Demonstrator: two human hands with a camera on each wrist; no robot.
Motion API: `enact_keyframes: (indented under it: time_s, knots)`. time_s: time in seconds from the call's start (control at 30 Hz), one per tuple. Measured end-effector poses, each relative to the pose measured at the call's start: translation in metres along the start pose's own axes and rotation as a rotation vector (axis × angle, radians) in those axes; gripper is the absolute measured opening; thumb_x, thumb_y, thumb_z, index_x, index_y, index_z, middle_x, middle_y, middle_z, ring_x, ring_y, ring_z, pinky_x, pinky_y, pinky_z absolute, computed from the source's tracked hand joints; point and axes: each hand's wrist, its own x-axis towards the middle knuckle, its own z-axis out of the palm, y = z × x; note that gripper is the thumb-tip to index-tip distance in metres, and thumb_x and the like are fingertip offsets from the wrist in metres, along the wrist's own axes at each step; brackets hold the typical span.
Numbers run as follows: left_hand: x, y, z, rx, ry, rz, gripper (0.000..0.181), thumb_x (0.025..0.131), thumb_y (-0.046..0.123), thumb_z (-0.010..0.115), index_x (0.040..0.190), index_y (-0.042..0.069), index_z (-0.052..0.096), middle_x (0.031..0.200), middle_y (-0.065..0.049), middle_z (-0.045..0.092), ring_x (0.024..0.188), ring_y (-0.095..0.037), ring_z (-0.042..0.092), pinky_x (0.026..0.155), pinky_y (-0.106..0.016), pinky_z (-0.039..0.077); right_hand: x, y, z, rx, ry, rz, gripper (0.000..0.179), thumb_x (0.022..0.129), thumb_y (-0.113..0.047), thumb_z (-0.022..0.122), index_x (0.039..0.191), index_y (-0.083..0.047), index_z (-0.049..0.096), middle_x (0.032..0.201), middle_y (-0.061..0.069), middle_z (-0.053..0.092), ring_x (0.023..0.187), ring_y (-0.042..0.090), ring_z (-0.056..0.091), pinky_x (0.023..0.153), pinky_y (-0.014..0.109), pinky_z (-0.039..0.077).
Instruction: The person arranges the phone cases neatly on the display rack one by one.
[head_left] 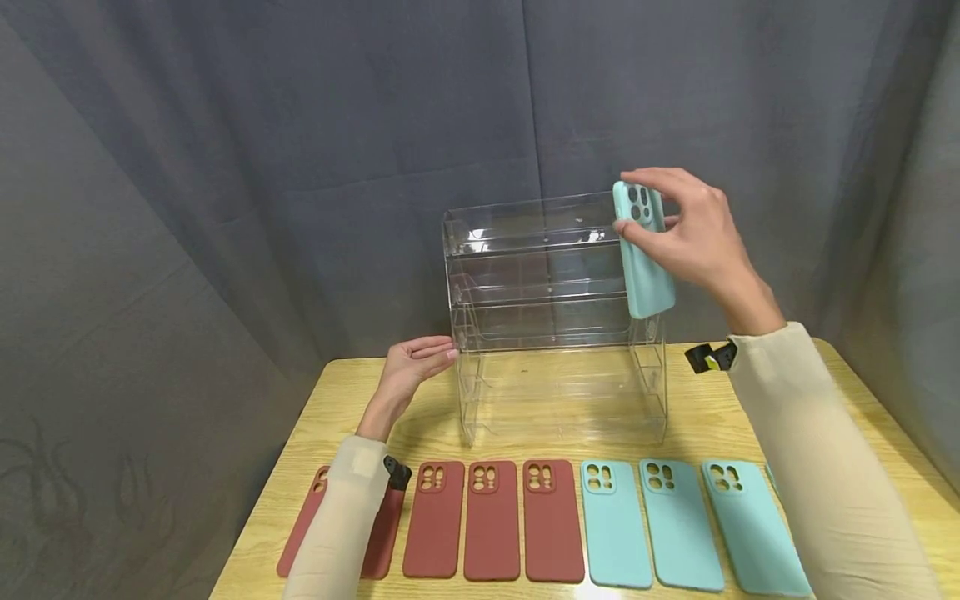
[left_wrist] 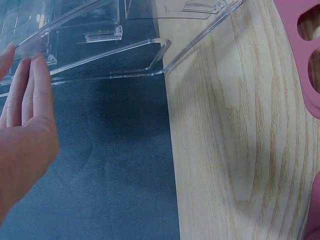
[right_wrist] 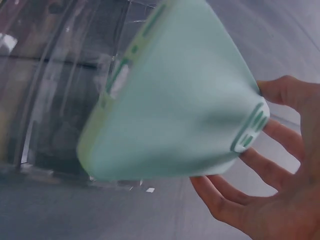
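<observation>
My right hand (head_left: 701, 229) pinches a light blue phone case (head_left: 649, 279) by its camera end, thumb on one long edge and fingers on the other. The case hangs upright at the top right of a clear tiered display rack (head_left: 551, 244), with its camera cutouts upward. In the right wrist view, the same phone case (right_wrist: 170, 105) fills the middle, and the rack lies behind it. At the rack's left side my left hand (head_left: 411, 367) touches the side panel with nearly straight fingers, as the left wrist view also shows the hand (left_wrist: 30, 120).
In a row along the front of the wooden table (head_left: 420, 417) lie several dark red phone cases (head_left: 491, 525) on the left and several light blue ones (head_left: 618, 533) on the right. My sleeves cover parts of the outer cases. A grey curtain (head_left: 360, 167) hangs behind.
</observation>
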Motion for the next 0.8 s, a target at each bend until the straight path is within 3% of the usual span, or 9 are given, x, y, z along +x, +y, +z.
enact_keyframes:
  time_s: [0.17,0.37,0.57,0.8]
  knots:
    - [0.000,0.001,-0.001,0.006,0.007,0.000,0.042,0.095,0.001,0.075,0.135,-0.008,0.065,0.132,-0.024,0.072,0.099,-0.010,0.079,0.108,-0.041,0.059,0.033,-0.012,0.015,-0.028,0.040,-0.052,0.053,0.092,-0.026,0.076,0.143,-0.018,0.066,0.149,0.007,0.063,0.128,0.028,0.062,0.100,0.053,0.059]
    - [-0.003,0.000,-0.001,0.014,0.021,-0.013,0.042,0.095,0.003,0.076,0.135,-0.006,0.066,0.133,-0.022,0.072,0.101,-0.010,0.079,0.102,-0.033,0.063,0.071,-0.024,0.038,-0.124,0.049,-0.103,0.052,0.092,-0.027,0.071,0.143,-0.018,0.066,0.149,0.010,0.062,0.128,0.038,0.060,0.103,0.053,0.048]
    - [-0.002,-0.002,0.003,0.008,0.016,-0.011,0.044,0.095,0.004,0.077,0.136,-0.005,0.066,0.134,-0.023,0.071,0.103,-0.011,0.079,0.101,-0.032,0.063,0.098,-0.031,0.060,-0.191,0.065,-0.140,0.053,0.094,-0.025,0.069,0.147,-0.015,0.063,0.152,0.014,0.058,0.135,0.036,0.058,0.114,0.051,0.043]
    - [0.001,-0.001,0.006,0.027,0.000,0.004,0.042,0.095,0.006,0.078,0.135,-0.005,0.067,0.136,-0.026,0.069,0.105,-0.013,0.078,0.107,-0.040,0.060,0.115,-0.035,0.082,-0.229,0.139,-0.108,0.054,0.099,-0.029,0.066,0.151,-0.019,0.058,0.159,0.013,0.051,0.135,0.046,0.051,0.110,0.056,0.052]
